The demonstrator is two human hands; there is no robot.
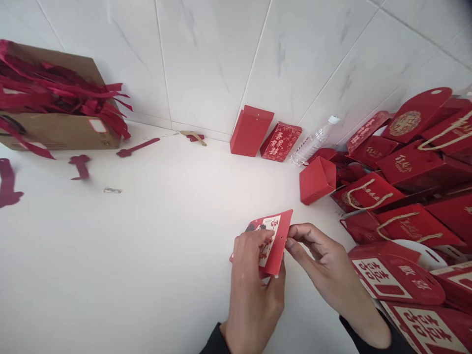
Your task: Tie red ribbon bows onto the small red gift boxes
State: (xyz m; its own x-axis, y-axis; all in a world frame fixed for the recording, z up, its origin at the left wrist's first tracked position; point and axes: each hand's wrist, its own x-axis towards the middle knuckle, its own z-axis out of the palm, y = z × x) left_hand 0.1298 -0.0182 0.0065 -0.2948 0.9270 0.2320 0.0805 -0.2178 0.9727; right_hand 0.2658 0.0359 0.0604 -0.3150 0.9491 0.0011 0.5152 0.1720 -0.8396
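My left hand grips a small red paper gift box from the left, fingers over its front and thumb underneath. The box is tilted above the white table and shows a cream label with red characters and dark printed figures. A small hole sits near its plain red edge. At that edge, close to the hole, the thumb and forefinger of my right hand are pinched together. Whatever lies between those fingertips is too small to make out. Part of the box is hidden behind my left fingers.
Dark red ribbons fill a cardboard box at the left; loose ribbon pieces lie nearby. Along the tiled wall stand a plain red box, a patterned box and a plastic bottle. Red gift bags crowd the right side.
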